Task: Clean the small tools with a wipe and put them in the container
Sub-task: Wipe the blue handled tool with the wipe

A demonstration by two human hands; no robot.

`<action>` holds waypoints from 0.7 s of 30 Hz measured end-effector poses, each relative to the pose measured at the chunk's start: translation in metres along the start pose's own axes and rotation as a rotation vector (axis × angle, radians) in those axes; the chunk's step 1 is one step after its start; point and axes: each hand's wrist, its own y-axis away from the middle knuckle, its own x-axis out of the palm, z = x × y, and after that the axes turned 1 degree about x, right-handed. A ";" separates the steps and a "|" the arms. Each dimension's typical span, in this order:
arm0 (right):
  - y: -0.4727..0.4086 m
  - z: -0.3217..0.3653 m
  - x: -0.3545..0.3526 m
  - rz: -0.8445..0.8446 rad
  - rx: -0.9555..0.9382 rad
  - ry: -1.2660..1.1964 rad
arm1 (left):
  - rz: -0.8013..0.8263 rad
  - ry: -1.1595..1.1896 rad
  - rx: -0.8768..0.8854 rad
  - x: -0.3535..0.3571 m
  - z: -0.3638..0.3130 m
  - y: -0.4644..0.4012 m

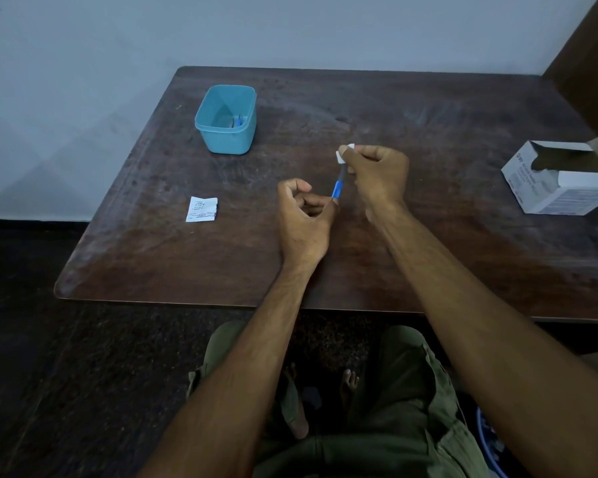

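Note:
A slim tool [337,186] with a blue lower part and a dark upper shaft is held upright over the middle of the dark wooden table [428,236]. My left hand [302,215] pinches its bottom end. My right hand [377,174] presses a small white wipe [342,156] around the tool's top end. The light blue plastic container [227,119] stands at the back left of the table, well apart from both hands, with a small blue-handled tool [238,121] lying inside.
A torn white wipe wrapper [201,209] lies flat left of my left hand. An open white cardboard box [560,177] sits at the table's right edge. A pale wall runs behind the table. My knees are below the front edge.

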 end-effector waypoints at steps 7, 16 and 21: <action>0.002 0.002 -0.004 0.015 0.041 -0.006 | 0.013 -0.015 0.017 0.001 0.000 0.000; 0.010 -0.003 -0.005 0.027 0.045 -0.006 | -0.006 -0.006 -0.001 0.001 -0.001 0.001; 0.013 -0.005 -0.008 0.044 0.043 0.007 | 0.003 -0.009 0.008 0.001 -0.002 0.002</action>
